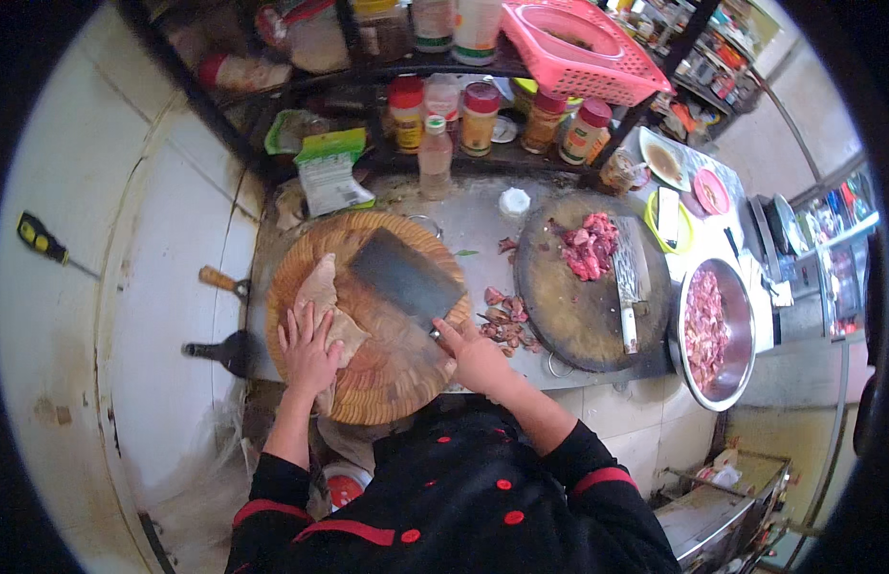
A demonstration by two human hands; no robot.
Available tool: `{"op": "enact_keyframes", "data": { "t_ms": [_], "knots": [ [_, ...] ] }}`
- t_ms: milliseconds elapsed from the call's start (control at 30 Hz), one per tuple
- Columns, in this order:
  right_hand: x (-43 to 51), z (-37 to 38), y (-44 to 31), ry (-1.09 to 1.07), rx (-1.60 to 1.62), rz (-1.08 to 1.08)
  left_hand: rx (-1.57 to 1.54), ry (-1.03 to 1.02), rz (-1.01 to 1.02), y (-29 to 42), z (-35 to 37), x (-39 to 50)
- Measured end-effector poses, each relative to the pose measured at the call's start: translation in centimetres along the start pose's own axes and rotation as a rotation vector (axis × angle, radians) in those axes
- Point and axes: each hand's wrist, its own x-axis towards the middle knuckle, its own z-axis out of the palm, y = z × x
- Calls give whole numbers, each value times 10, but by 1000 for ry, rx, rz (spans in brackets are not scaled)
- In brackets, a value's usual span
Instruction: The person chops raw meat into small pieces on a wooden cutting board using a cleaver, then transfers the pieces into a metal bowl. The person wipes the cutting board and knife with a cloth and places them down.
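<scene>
In front of me is a round wooden chopping block with a ringed edge. My left hand lies flat across a long, pale piece of meat or skin on the block's left side, fingers spread. Part of the piece is hidden under that hand. My right hand grips the handle of a broad, dark cleaver. Its blade is over the block's upper right, broad face up, apart from the pale piece. I cannot tell whether the blade touches the wood.
A second, darker round board holds red meat pieces and a white-handled cleaver. Meat scraps lie between the boards. Farther right stands a steel bowl of chopped meat. A shelf with seasoning jars overhangs the back.
</scene>
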Motion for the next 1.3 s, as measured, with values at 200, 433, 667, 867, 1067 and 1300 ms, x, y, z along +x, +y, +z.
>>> {"op": "enact_keyframes", "data": {
  "t_ms": [200,433,667,867,1067,1300],
  "knots": [
    [13,36,-2,181,-86,31,8,23,-38,-1,10,83],
    [-11,17,-5,174,93,107,-18,91,79,14,15,65],
    [-121,-3,34,498,326,343,-307,255,240,35,23,-32],
    [-225,30,105,399,512,637,-439,440,-237,26,19,-17],
    [-305,40,171,241,488,705,5,301,-236,68,-8,-14],
    [-431,29,234,315,418,899,-77,324,-262,204,-68,-6]
  ]
}}
